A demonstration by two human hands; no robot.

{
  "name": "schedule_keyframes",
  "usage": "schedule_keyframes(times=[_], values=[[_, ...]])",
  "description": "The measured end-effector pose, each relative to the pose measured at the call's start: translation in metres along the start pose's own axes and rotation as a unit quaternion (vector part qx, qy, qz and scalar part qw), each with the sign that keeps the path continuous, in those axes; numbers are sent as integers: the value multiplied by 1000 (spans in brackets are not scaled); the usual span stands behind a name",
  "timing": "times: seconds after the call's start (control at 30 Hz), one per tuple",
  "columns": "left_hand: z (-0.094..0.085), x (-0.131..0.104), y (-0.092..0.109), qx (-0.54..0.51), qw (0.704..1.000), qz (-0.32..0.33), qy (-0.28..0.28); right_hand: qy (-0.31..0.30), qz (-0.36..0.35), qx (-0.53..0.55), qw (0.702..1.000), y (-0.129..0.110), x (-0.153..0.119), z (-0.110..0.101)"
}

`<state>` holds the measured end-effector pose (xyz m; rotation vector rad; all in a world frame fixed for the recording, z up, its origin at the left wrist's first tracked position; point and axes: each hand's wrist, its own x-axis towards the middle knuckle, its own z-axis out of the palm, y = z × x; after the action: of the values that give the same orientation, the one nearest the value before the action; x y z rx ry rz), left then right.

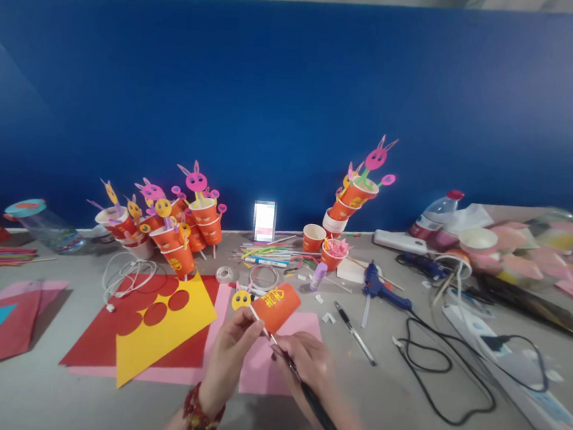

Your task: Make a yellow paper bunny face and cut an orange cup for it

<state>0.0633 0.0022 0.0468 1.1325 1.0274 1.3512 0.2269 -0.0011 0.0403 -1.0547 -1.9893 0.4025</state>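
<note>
An orange paper cup point(274, 307) with yellow lettering lies tilted on its side in front of me. My left hand point(232, 344) is closed, its thumb and fingers pinching the cup at its pale rim. My right hand point(303, 364) grips a slim tool with a black handle point(318, 410) and thin metal front part, which looks like a craft knife. Its tip meets the cup near my left fingertips. Just beyond my left hand, a yellow bunny face point(242, 298) with googly eyes shows beside the cup. Pink paper point(277, 375) lies underneath.
Yellow card with round holes point(166, 328) lies on red paper point(97, 342) at left. Decorated cups point(176, 249) stand behind it. A glue gun point(385, 292), a pen point(356, 335), a power strip point(518, 376) and looping cables are at right. A glue stick point(318, 277) stands ahead.
</note>
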Motion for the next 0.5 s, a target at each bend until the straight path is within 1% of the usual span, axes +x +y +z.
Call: schedule_keyframes(times=[0.07,0.1,0.2,0.33,0.4,0.5], values=[[0,2,3,-30,999,-18,0,4,-27,-14,1000,3,1,2],[0,1,4,-38,999,-18,3,2,-28,-14,1000,2,2,3],[3,-1,1,-55,998,-12,23,1,-2,12,1000,-8,4,0],[4,-5,-5,-97,993,-39,47,24,15,71,997,-20,8,-4],[4,-5,-6,-110,991,-46,58,11,62,110,992,-23,8,-1],[5,-7,-7,-122,988,-48,76,7,163,190,968,-24,7,6]])
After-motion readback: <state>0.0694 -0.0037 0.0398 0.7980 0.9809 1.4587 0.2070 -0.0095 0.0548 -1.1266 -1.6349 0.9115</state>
